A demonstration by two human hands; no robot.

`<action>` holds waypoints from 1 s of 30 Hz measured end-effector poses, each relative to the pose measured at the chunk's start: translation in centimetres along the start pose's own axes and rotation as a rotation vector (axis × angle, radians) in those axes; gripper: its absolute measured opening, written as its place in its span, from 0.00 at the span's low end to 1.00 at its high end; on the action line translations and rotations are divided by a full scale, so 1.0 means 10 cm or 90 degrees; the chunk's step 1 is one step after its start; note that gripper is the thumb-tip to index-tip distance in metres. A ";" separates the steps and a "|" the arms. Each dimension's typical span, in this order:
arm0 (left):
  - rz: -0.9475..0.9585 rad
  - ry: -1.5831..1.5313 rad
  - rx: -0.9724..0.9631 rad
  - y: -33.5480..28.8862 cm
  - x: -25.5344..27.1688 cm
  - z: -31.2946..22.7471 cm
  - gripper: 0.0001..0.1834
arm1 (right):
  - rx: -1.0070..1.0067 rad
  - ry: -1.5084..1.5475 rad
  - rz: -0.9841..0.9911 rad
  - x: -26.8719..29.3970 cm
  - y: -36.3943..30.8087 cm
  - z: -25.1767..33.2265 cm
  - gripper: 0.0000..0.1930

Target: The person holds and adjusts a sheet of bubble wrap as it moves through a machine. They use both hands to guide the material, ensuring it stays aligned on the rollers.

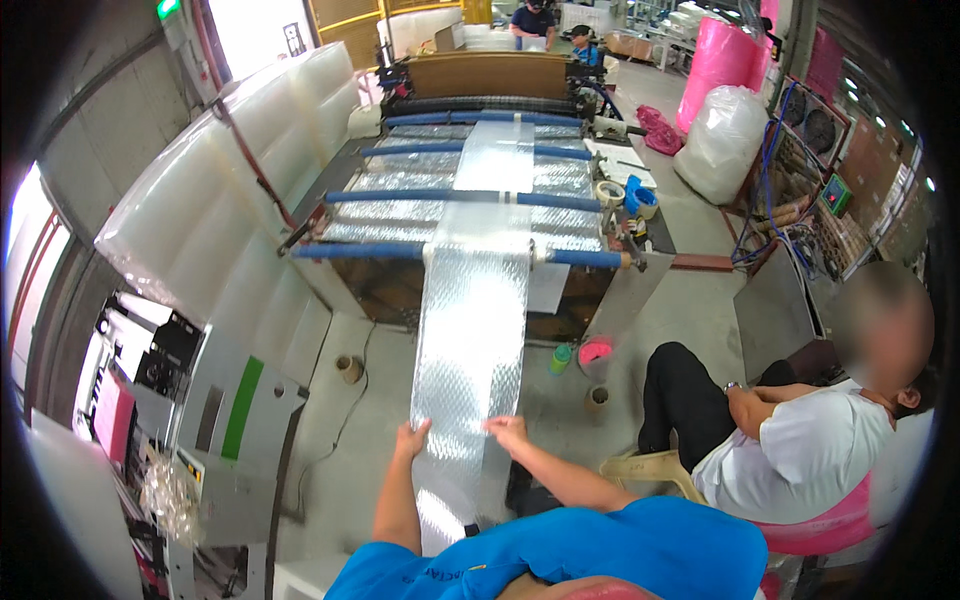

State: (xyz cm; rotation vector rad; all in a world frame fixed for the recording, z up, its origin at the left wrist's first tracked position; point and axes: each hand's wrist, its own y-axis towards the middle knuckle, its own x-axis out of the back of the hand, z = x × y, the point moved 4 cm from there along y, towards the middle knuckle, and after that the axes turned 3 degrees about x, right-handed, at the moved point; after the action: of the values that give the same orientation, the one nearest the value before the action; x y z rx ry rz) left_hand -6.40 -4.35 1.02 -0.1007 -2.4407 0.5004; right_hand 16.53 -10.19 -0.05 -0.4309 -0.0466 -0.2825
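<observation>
A long, shiny strip of bubble film hangs from the front blue roller and runs down to me, past my waist. My left hand is closed on the strip's left edge, with the thumb near the top. My right hand pinches the strip toward its right edge, at about the same height. Between my hands the film stays fairly flat, with glare over its bubbles. Several blue rollers cross the machine above sheets of silvery film.
On my right a person in a white shirt sits close by. Tape rolls lie on the machine's right side. A green bottle and small cardboard cores stand on the floor. Large wrapped rolls line the left.
</observation>
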 end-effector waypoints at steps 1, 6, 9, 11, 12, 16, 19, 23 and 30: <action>-0.004 0.045 0.028 0.15 -0.06 0.31 0.33 | 0.003 -0.026 0.010 -0.01 -0.07 0.08 0.08; 0.039 0.048 0.081 0.42 -0.28 0.57 0.31 | -0.059 -0.013 0.028 -0.02 0.26 -0.24 0.09; -0.005 0.070 0.051 0.56 -0.26 0.09 0.27 | -0.048 0.028 -0.005 0.06 0.50 -0.05 0.09; -0.014 0.062 0.037 0.76 -0.24 -0.04 0.27 | -0.042 0.042 -0.003 0.07 0.74 0.06 0.09; -0.019 0.055 0.033 0.86 -0.26 -0.08 0.27 | -0.038 0.045 0.000 0.08 0.85 0.10 0.09; -0.085 0.042 -0.041 1.34 -0.30 -0.23 0.27 | -0.015 0.049 0.008 0.16 1.19 0.52 0.10; -0.119 0.032 -0.046 1.49 -0.24 -0.64 0.26 | 0.016 0.065 0.013 0.24 1.37 0.80 0.11; -0.153 -0.021 -0.109 1.68 -0.15 -1.12 0.25 | 0.097 0.081 -0.018 0.30 1.69 1.08 0.11; -0.191 -0.154 -0.117 1.44 0.01 -1.53 0.24 | 0.118 0.027 -0.060 0.44 1.67 1.44 0.09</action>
State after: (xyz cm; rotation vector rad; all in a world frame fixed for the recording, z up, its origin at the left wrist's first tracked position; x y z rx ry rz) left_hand 2.03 13.98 6.72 0.2606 -2.6704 0.1618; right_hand 25.65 9.24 6.67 -0.2386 -0.0509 -0.3774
